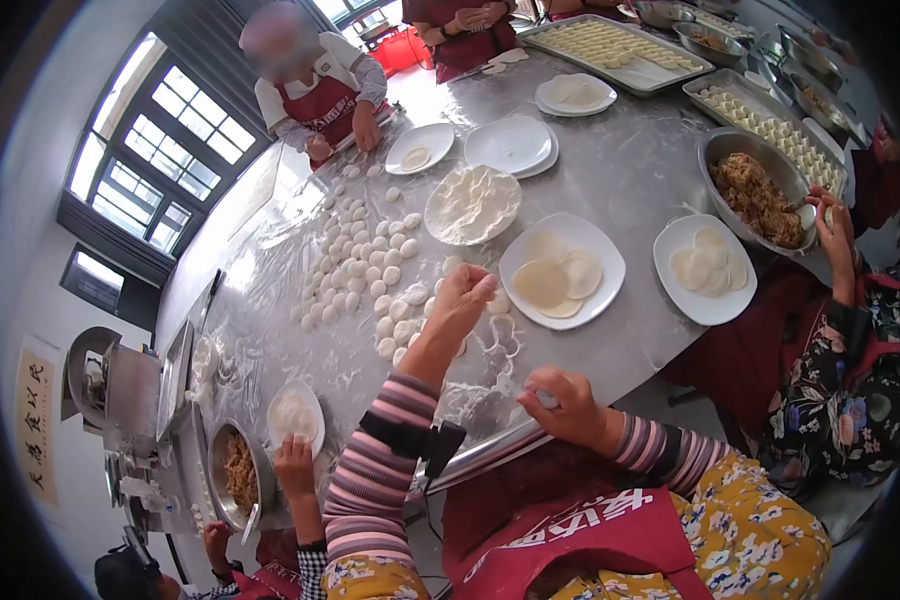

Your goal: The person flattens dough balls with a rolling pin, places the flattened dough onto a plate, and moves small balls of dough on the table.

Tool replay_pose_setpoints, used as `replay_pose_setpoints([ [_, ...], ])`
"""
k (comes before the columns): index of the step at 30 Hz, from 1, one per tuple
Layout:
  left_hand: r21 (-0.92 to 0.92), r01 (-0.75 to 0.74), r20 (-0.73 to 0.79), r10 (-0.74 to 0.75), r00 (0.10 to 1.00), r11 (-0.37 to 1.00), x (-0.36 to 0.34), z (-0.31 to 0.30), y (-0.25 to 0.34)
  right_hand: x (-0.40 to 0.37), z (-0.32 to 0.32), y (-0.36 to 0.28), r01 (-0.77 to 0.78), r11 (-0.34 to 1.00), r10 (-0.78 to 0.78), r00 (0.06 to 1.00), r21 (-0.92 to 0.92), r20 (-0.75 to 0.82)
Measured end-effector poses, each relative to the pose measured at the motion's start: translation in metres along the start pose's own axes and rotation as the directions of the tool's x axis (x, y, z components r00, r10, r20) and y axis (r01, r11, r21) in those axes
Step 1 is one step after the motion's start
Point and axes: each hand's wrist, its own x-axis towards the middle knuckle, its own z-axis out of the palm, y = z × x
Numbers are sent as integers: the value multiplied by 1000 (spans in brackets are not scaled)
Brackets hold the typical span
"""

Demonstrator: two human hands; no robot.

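Observation:
My left hand (464, 297) is raised over the floured table, fingers curled together beside a cluster of flattened dough pieces (402, 330). Whatever it may hold is hidden. Just right of it a white plate (606, 262) carries several thin round dough wrappers (542, 285). Close to the table's front edge, my right hand (570, 408) is closed, with a small pale grey rounded thing (547, 399) showing between its fingers. A floury patch (475, 400) lies on the metal between my two hands. Behind the left hand sits a plate of flour (473, 205).
A second plate of wrappers (708, 268) and a filling bowl (753, 200) are at right, by another person's hand (834, 245). Trays of dumplings (620, 52) stand at the back. Someone's hand (295, 465) touches a wrapper plate (315, 405) at left. A person in an apron (315, 100) stands across.

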Motion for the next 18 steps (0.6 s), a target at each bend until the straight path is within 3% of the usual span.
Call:
replay_pose_setpoints([
  [1,2,-4,1,4,1000,1000,7,0,-9,1,-2,1,3,1000,-3,1000,-1,-3],
  [2,417,-92,-36,117,993,904,12,-1,-23,0,-2,0,9,1000,-9,1000,12,9],
  [3,757,-136,-22,234,972,639,11,0,-27,0,-3,-1,13,1000,-13,1000,25,21],
  [4,822,-158,8,267,964,547,8,4,-33,0,-4,-2,10,999,-10,1000,34,24],
  [7,885,-184,11,377,926,427,1,14,-41,2,-3,-3,29,999,-29,1000,12,-4],
  [10,822,-290,134,329,935,490,-4,11,-44,3,-2,-3,22,1000,-22,1000,8,-22],
  [13,771,-244,128,232,964,588,-10,5,-52,2,0,-5,21,999,-22,999,-51,-35],
  [15,815,-222,81,275,958,535,-21,3,-58,-1,4,-5,32,998,-34,999,-48,-30],
  [17,756,-221,10,326,945,617,-27,6,-50,0,4,-5,-45,998,42,996,-38,-76],
  [18,755,-176,-14,284,959,632,-28,9,-49,1,5,-5,-45,999,42,995,-30,-85],
])
